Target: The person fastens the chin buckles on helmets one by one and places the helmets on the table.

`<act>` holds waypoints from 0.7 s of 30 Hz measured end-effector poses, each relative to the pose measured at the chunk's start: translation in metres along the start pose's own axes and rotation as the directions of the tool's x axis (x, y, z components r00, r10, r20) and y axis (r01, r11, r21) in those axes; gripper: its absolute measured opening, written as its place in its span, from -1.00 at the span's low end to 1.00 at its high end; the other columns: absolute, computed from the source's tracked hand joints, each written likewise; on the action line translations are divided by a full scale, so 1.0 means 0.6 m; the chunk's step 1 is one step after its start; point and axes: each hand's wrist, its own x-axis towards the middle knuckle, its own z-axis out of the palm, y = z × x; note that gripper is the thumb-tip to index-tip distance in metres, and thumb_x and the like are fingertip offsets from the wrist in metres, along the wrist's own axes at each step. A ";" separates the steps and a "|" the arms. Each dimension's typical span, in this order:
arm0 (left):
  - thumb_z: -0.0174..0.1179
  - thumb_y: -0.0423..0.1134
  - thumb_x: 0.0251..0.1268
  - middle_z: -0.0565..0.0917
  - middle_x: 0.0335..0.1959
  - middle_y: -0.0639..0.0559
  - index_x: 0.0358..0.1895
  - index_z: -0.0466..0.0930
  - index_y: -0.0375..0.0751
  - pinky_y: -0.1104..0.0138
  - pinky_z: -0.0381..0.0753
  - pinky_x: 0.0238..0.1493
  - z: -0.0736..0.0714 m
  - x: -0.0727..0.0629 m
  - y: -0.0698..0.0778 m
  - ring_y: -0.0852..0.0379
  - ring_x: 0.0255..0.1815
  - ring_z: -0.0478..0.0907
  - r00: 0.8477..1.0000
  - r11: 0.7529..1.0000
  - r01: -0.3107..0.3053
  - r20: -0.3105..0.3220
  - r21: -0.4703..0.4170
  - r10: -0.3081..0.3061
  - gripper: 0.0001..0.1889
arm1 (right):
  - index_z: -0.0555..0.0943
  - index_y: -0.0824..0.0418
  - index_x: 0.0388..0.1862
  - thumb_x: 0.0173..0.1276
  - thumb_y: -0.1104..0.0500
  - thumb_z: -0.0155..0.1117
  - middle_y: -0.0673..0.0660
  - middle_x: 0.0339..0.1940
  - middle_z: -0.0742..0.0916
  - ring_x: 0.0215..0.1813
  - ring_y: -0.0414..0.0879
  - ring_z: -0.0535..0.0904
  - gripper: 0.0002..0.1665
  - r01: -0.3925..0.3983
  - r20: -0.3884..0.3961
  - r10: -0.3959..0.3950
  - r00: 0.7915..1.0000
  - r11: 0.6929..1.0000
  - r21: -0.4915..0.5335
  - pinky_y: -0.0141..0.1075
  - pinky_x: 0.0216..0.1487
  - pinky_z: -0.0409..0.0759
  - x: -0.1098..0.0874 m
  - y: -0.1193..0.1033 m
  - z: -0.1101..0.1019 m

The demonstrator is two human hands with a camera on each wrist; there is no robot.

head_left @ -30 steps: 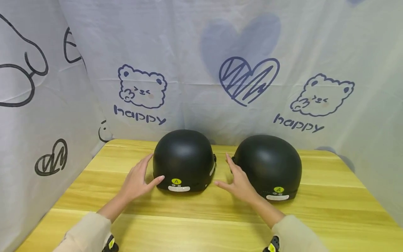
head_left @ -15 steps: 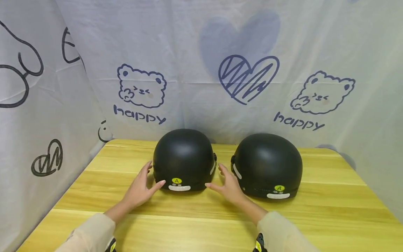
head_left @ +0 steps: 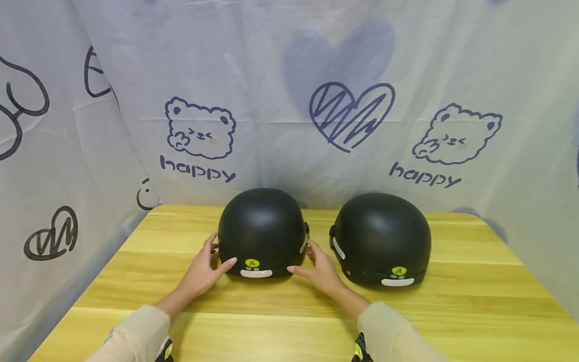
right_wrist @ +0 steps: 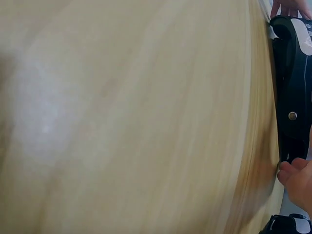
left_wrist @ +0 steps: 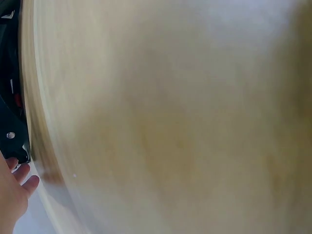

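Two matte black helmets stand upright on a wooden table, each with a yellow "A" sticker and a white strip low on the front. My left hand [head_left: 201, 274] holds the left helmet [head_left: 262, 229] by its left side, thumb over the front lower edge. On the opposite side my right hand [head_left: 322, 270] grips the same helmet, its thumb at the front rim. In the left wrist view, fingertips [left_wrist: 31, 184] bend at the rim of the helmet [left_wrist: 10, 114]. The right wrist view has the right fingertips [right_wrist: 286, 170] tucked at the lower edge of the helmet [right_wrist: 292, 92].
The right helmet [head_left: 382, 236] stands just beyond my right hand, a narrow gap from the held one. Wood-grain table [head_left: 253, 327] spreads in front of both. A white printed cloth [head_left: 280, 146] hangs close behind, and another cloth [head_left: 104, 166] stands at the left.
My right hand has moved left, from beside the right helmet to the left helmet's right side. My left hand has settled slightly lower against it. Both helmets stay put.
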 end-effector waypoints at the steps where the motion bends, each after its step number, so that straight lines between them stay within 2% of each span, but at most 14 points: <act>1: 0.15 0.18 0.17 0.33 0.27 -0.38 0.45 -0.15 -0.26 -0.16 0.32 0.21 0.000 0.000 -0.001 -0.31 0.26 0.33 1.000 1.000 0.000 0.000 -0.006 0.000 -0.04 | 0.25 0.34 0.34 0.00 0.01 0.49 0.34 0.16 0.58 0.18 0.21 0.51 -0.01 -0.003 -0.001 0.003 1.000 1.000 0.002 0.01 0.18 0.46 0.000 0.000 0.002; 10: 0.21 0.10 0.15 0.35 0.25 -0.38 0.45 -0.17 -0.27 -0.16 0.31 0.22 -0.001 0.002 -0.007 -0.31 0.25 0.35 1.000 0.997 -0.016 0.020 -0.076 0.017 -0.02 | 0.15 0.33 0.40 -0.04 0.01 0.51 0.39 0.22 0.51 0.19 0.20 0.51 0.10 0.006 -0.010 -0.007 1.000 1.000 -0.005 -0.02 0.16 0.49 0.005 0.000 0.010; 15: 0.29 0.06 0.07 0.38 0.24 -0.37 0.45 -0.16 -0.28 -0.17 0.32 0.21 -0.002 0.004 -0.014 -0.30 0.23 0.37 0.999 0.996 -0.039 0.016 -0.083 0.041 0.02 | 0.09 0.34 0.42 -0.05 0.02 0.52 0.41 0.21 0.51 0.18 0.22 0.51 0.16 0.003 0.004 -0.003 1.000 1.000 0.009 -0.02 0.17 0.48 0.008 0.002 0.015; 21: 0.37 0.05 -0.03 0.41 0.19 -0.37 0.44 -0.14 -0.31 -0.14 0.34 0.21 0.001 0.009 -0.016 -0.29 0.21 0.39 0.998 0.995 -0.054 0.007 -0.084 0.055 0.08 | 0.09 0.36 0.42 -0.12 0.08 0.54 0.41 0.19 0.53 0.16 0.23 0.52 0.19 0.009 -0.013 -0.009 1.000 1.000 0.018 -0.02 0.15 0.49 0.008 0.001 0.015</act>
